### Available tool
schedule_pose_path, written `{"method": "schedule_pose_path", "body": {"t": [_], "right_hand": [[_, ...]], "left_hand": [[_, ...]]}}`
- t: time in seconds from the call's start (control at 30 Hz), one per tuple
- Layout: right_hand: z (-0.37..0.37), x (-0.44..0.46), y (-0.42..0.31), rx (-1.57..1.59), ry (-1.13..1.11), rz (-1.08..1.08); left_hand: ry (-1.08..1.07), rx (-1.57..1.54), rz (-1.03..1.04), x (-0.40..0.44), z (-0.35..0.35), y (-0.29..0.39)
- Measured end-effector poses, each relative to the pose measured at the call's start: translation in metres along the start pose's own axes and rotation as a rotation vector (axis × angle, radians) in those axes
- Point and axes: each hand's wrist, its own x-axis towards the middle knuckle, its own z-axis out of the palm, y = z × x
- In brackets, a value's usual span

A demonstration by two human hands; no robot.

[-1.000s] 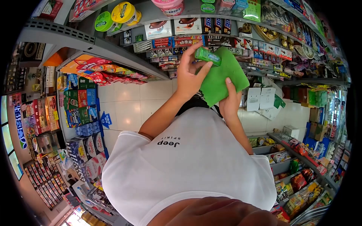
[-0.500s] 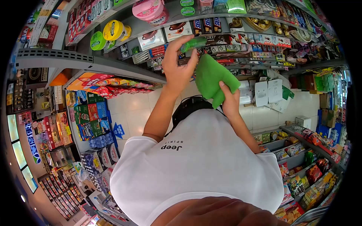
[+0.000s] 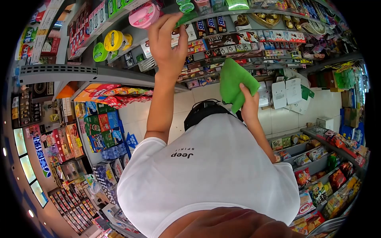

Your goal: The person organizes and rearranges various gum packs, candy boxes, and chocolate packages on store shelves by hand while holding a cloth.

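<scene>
My left hand (image 3: 168, 45) reaches up to the shelf, thumb and fingers around a small green pack (image 3: 187, 18). The pack is blurred and partly covered by the fingers. It is beside a pink lidded tub (image 3: 145, 15) and just below small round green tins (image 3: 186, 7). Lower and to the right, my right hand (image 3: 250, 104) grips a green cloth (image 3: 235, 83), which hangs folded in front of my body.
Yellow (image 3: 114, 40) and green (image 3: 100, 52) tubs stand left on the same shelf. A grey perforated shelf beam (image 3: 59, 73) runs along the left. Lower shelves hold chocolate bars (image 3: 210, 25). Snack racks (image 3: 317, 178) stand at right, and a white box (image 3: 325, 122) is on the floor.
My left hand has moved up and left with the green pack, away from the cloth to the upper shelf. My right hand still holds the cloth, now farther from my left hand.
</scene>
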Motion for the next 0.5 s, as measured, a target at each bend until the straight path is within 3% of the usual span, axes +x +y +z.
{"method": "schedule_pose_path", "body": {"t": [0.23,0.5], "right_hand": [[-0.001,-0.003,0.002,-0.054,-0.035,0.033],[-0.003,-0.002,0.001,-0.074,-0.066,0.038]], "left_hand": [[-0.050,0.134,0.091,0.012,0.002,-0.005],[-0.104,0.067,-0.073,0.019,0.009,-0.002]]}}
